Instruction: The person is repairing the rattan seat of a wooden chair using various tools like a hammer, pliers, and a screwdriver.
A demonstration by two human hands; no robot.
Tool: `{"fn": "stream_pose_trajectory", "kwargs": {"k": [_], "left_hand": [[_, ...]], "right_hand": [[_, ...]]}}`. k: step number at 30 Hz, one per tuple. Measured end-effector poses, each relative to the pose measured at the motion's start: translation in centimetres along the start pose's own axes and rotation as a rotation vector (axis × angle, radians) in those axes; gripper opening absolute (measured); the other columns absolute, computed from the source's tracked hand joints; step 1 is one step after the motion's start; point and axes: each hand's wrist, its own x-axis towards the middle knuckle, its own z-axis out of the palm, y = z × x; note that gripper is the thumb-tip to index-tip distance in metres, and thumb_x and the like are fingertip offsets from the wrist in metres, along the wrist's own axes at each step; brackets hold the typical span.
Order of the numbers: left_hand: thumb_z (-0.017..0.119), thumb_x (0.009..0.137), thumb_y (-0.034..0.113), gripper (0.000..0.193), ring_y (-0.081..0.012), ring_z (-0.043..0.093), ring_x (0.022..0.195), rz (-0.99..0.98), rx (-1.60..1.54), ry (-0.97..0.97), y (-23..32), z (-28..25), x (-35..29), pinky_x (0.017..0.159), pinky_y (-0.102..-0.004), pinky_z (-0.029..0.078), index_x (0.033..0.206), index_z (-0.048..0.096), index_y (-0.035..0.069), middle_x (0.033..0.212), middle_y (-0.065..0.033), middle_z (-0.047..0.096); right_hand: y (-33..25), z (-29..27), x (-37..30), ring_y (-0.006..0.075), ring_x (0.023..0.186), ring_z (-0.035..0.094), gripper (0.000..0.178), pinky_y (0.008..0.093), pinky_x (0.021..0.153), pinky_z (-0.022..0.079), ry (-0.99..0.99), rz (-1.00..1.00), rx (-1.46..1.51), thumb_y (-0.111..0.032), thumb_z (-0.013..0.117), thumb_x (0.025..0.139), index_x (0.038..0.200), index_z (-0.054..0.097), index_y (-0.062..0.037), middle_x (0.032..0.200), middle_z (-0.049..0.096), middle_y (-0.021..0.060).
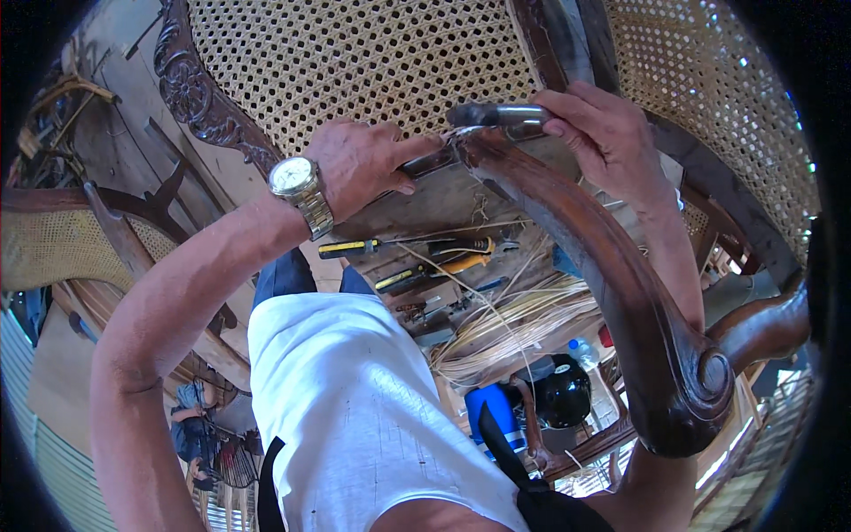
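A carved dark wooden chair frame with woven cane panels fills the upper view, the cane panel (355, 62) spanning its middle. My left hand (359, 164), with a watch (294, 182) on its wrist, grips the wooden rail (430, 164) along the cane's lower edge, index finger reaching toward the joint. In my right hand (607, 142) is a short, dark, rod-shaped tool (501, 114) with a shiny metal part; its exact kind is unclear. It lies just above the end of the curved armrest (585, 217), which sweeps down to a scroll at lower right.
Below the rail lie yellow-and-black screwdrivers (348, 249), orange-handled pliers (468, 262) and a bundle of cane strands (505, 332). A blue container (493, 417), a round black object (564, 390) and a plastic bottle (582, 353) stand nearer. Another cane-panelled chair (62, 244) is at left.
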Motion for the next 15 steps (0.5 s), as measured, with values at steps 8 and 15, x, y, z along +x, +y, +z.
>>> {"fn": "stream_pose_trajectory", "kwargs": {"k": [8,15], "left_hand": [[0.073,0.088,0.051,0.062,-0.0287,0.071,0.078,0.003,-0.002,-0.009,-0.07,0.04,-0.02,0.068,-0.0446,0.055,0.147,0.058,0.036,0.089,-0.005,0.069],[0.072,0.088,0.051,0.064,-0.0293,0.071,0.078,-0.004,-0.001,0.008,-0.05,-0.17,-0.05,0.068,-0.045,0.054,0.148,0.057,0.037,0.09,-0.0048,0.069]], "right_hand": [[0.37,-0.15,-0.05,0.0271,0.078,0.07,0.025,0.0398,0.067,0.057,0.026,0.014,0.034,-0.029,0.07,0.099,0.118,0.075,-0.0132,0.093,0.069,0.0056],[0.03,0.22,0.38,0.0257,0.075,0.069,0.025,0.0398,0.066,0.056,-0.003,-0.032,-0.055,-0.029,0.068,0.1,0.118,0.074,-0.0126,0.091,0.068,0.0045]]}}
